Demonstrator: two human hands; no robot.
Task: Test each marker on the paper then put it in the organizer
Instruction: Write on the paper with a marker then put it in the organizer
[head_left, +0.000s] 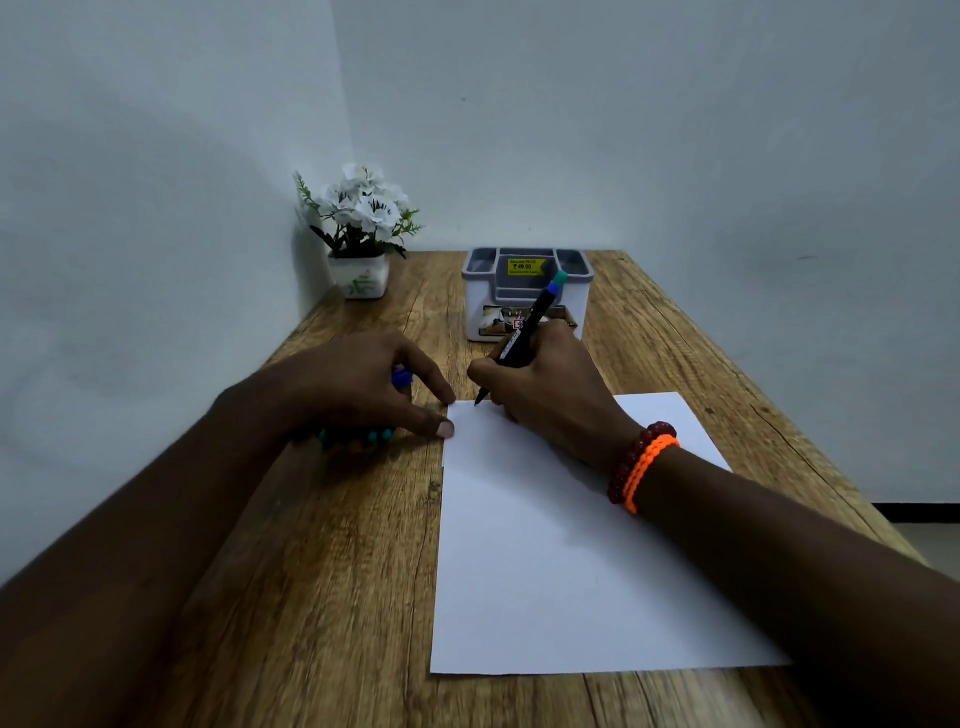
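My right hand (545, 387) grips a black marker (524, 335) with a teal end, its tip touching the far left corner of the white paper (561, 561). My left hand (358, 389) lies over several other markers (358, 435) with teal ends, and a blue cap (401, 377) shows under its fingers. Its thumb and forefinger press the paper's left corner. The grey and white organizer (527, 293) stands behind my right hand, with a yellow price sticker inside it.
A small white pot of white flowers (363, 234) stands in the far left corner by the walls. The wooden table (311, 571) ends at the right, where floor shows. Bead bracelets circle my right wrist.
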